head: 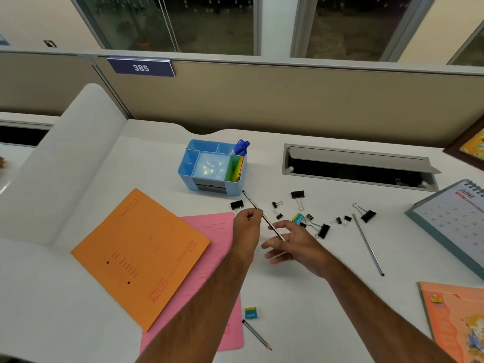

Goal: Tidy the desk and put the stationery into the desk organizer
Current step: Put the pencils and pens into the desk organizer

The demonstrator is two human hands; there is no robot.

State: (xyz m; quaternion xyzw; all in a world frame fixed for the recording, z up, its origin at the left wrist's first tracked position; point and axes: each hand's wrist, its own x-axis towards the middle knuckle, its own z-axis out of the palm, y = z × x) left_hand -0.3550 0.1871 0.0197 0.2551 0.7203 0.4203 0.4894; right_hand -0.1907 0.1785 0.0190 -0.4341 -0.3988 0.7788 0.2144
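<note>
A light blue desk organizer [186, 177] stands at the middle back of the white desk, with blue markers [242, 147] and coloured sticky notes [236, 166] in its right compartments. My left hand [246, 224] is pinched on a dark striped pencil [272, 226], held slanted above the desk just in front of the organizer. My right hand [296, 243] is under the pencil's lower end with its fingers spread. Several black binder clips [323, 231] lie scattered to the right. Two erasers [298, 219] [251, 312], a second pencil [256, 335] and a grey pencil [368, 244] lie loose.
An orange folder [141, 258] overlaps a pink folder [209, 279] at the left front. A desk calendar [450, 218] stands at the right edge and a colourful booklet [458, 323] lies at the front right. An open cable hatch [358, 166] sits behind the clips.
</note>
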